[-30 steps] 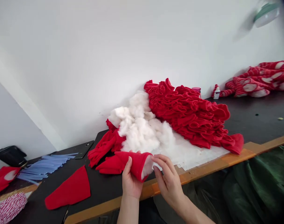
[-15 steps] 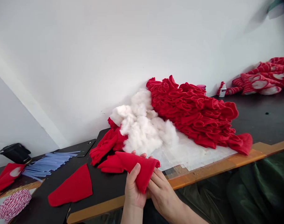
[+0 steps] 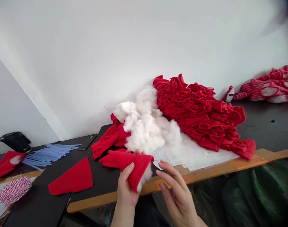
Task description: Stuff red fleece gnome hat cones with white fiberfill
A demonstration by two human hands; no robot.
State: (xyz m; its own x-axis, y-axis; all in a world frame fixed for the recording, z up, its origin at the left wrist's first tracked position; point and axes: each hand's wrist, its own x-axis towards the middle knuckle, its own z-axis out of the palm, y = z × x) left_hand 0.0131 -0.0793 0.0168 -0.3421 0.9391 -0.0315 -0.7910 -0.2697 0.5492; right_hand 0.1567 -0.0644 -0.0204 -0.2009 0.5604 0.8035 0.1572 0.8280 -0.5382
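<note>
Cone (image 3: 139, 167) in curled left hand (image 3: 127, 189)

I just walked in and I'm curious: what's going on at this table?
A person's left hand holds a red fabric cone, with white stuffing showing at its wide end. The right hand is apart from the cone, near that end, with nothing visible in it. Beyond them lie a heap of fluffy white fiber and a large red fabric pile.

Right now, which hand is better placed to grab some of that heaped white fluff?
Probably the right hand: it is open, seemingly empty and apart from the red cloth cone. The left hand holds that cone; the heaped white fluff lies beyond both.
</note>
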